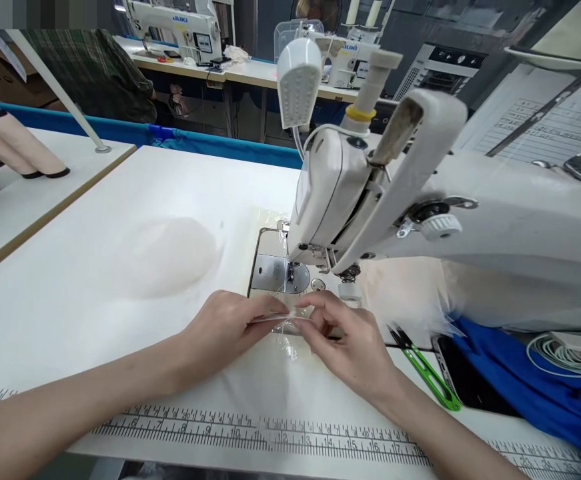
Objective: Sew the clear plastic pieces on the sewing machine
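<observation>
A small, thin piece of pale fabric [275,317] is pinched between both hands, just in front of the sewing machine's needle plate. My left hand [230,327] grips its left part, thumb and fingers pressed together. On the right side, my right hand [347,337] holds the fabric between thumb and forefinger, the other fingers curled. The white sewing machine [330,187] rises behind the hands, its presser foot [291,272] over the metal plate [269,272]. Clear tape lies on the bed below the fabric.
Green thread snips [433,377], a black phone [473,373] and blue cloth [535,407] lie at the right. Sheer pale fabric [400,293] sits under the machine arm. A printed ruler [260,433] runs along the front edge. Thread cones [30,143] stand at left; a person's sleeve [90,73] shows behind.
</observation>
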A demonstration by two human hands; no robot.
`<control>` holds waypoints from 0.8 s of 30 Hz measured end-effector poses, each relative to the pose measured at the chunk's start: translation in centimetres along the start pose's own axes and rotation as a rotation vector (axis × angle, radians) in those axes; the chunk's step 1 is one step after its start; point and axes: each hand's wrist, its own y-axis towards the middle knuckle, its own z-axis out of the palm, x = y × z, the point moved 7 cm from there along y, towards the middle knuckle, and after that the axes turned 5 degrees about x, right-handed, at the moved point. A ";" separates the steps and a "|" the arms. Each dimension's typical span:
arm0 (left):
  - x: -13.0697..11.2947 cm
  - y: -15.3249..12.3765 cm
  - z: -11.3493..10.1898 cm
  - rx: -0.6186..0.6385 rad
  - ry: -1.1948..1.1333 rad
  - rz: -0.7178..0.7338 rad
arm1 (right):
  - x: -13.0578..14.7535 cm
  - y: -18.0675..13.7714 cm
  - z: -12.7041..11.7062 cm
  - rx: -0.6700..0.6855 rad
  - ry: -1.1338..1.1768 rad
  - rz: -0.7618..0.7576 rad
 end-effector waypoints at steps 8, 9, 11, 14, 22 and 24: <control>0.2 -0.1 0.5 0.014 -0.013 -0.024 | 0.6 -0.2 0.1 -0.016 -0.043 -0.055; 0.3 -0.2 0.6 0.021 -0.017 -0.032 | 0.6 -0.2 0.1 -0.009 -0.033 -0.054; 0.3 -0.2 0.7 0.030 -0.027 -0.041 | 0.7 -0.2 0.3 0.015 -0.020 -0.054; 0.2 -0.3 0.7 0.030 -0.032 -0.042 | 0.7 -0.2 0.5 0.049 -0.021 -0.056; -0.1 -0.3 0.5 0.015 -0.028 -0.016 | 0.5 -0.1 0.8 0.099 -0.032 -0.058; -0.2 -0.4 0.3 -0.001 -0.003 0.008 | 0.6 -0.1 0.8 0.104 -0.034 -0.067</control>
